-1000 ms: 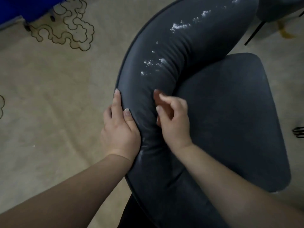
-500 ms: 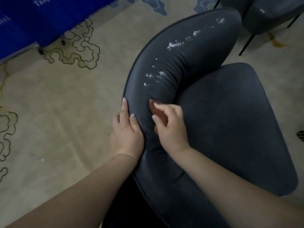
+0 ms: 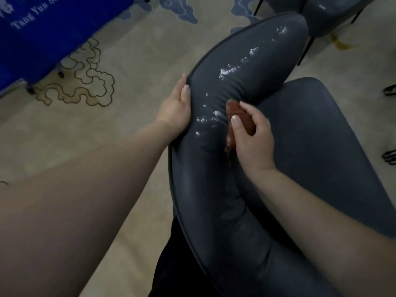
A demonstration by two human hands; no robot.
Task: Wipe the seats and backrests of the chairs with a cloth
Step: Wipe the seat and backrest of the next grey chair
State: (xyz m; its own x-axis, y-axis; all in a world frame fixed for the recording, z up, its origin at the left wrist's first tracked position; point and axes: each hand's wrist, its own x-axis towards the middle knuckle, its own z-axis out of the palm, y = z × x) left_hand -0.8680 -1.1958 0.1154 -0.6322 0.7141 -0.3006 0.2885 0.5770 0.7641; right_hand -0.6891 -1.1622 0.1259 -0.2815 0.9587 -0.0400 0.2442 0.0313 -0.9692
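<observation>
- The dark grey, curved, leather-like padded backrest (image 3: 246, 82) of the near chair arcs from the bottom of the view up to the top right, with the chair's dark grey flat seat (image 3: 321, 146) just to its right and below it.
- White specks (image 3: 229, 70), foam or powder by the look of them, lie scattered along the upper face of the backrest, in a thicker patch higher up and a thinner one near the right hand.
- The left hand (image 3: 173, 110) rests on the outer, left edge of the backrest with its fingers straight and close together, the thumb lying on the padded top.
- The right hand (image 3: 252, 136) is on the inner side of the backrest, its fingers curled round a small reddish-brown object (image 3: 240, 118) that it presses against the padding; whether this is the cloth or something else is too blurred to tell.
- Both bare forearms reach in from the bottom corners of the view.
- A beige carpet (image 3: 139, 50) with dark looping cloud outlines covers the floor.
- A blue panel with white lettering (image 3: 42, 28) stands at the top left.
- Another dark grey chair (image 3: 321, 13) with thin black legs stands at the top right, just beyond the backrest's far end.
</observation>
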